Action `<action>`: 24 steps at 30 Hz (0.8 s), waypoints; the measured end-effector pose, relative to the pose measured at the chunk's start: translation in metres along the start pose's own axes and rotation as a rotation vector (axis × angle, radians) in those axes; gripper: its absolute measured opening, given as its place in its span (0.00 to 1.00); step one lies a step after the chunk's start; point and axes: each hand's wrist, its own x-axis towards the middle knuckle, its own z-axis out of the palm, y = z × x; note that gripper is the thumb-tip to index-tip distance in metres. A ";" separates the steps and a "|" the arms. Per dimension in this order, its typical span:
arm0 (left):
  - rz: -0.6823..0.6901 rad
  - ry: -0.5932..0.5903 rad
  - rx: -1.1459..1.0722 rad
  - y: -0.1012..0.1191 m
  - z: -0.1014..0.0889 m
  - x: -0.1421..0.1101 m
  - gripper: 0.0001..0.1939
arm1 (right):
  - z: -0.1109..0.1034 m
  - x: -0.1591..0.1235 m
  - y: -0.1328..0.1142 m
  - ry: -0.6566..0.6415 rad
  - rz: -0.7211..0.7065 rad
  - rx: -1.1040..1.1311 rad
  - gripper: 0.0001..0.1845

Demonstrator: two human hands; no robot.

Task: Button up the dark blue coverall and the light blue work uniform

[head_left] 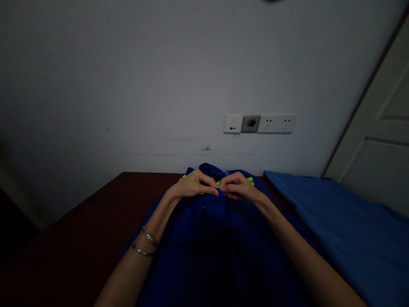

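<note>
A dark blue jacket [195, 225] with yellow-green strips lies spread on a dark red tabletop, its upper end close to the wall. Near that upper end, my left hand [196, 184] pinches the jacket's front between thumb and fingers. Just to its right, my right hand [238, 186] is closed on the same part with curled fingers. The fingertips of both hands almost meet over a yellow-green strip [250, 180]. Whatever small fastening may sit between them is too dim and covered to make out. Two bracelets circle my left wrist.
The dark red tabletop [98, 212] reaches back to a pale wall carrying a row of sockets [275, 123]. A lighter blue cloth [349, 225] lies flat on the right. Beyond it stands a pale panelled door [386, 146]. The light is dim.
</note>
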 end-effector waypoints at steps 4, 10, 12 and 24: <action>0.020 0.064 0.023 0.003 -0.001 -0.002 0.07 | 0.003 0.002 0.006 0.112 -0.068 0.079 0.09; 0.089 0.180 0.173 -0.001 -0.002 -0.001 0.07 | 0.003 0.003 0.001 0.237 -0.044 0.056 0.10; 0.118 0.215 0.200 -0.002 -0.002 -0.001 0.07 | 0.006 0.004 0.000 0.287 -0.048 0.060 0.10; 0.134 0.303 0.473 -0.012 0.003 0.004 0.08 | -0.006 -0.002 -0.009 0.202 -0.092 -0.395 0.15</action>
